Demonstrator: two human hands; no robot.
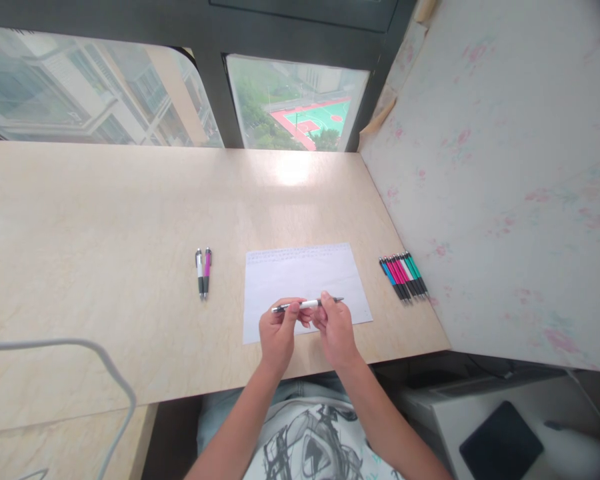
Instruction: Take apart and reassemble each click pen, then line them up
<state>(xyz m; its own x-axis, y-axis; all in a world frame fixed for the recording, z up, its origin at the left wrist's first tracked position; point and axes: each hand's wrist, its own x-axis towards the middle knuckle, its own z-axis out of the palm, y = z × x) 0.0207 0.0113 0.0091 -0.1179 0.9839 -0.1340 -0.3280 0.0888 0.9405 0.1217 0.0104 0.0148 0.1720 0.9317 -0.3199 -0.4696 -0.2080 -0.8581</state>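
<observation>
White pen (pixel 310 304) with black ends held in both hands, roughly crosswise, above the near half of a paper sheet (pixel 300 273). Left hand (pixel 277 333) pinches its left part between thumb and fingers; right hand (pixel 337 333) grips it toward the right end, thumb on top. Both hands closed on the pen, close together. Paper lies flat on the table (pixel 130 220), slightly askew, rows of small marks along its far edge — too small to read.

Left of the paper, well apart from it: a white-and-black pen (pixel 200 275) and a purple pen (pixel 207 273), side by side, tips toward the person. Right of the paper, near the flowered wall (pixel 505 173): a slanted row of pens (pixel 404 277) — blue, pink, white, green — packed close. Grey cable (pixel 95 347) curves over the table's near left. Windows (pixel 300 100) beyond the far edge.
</observation>
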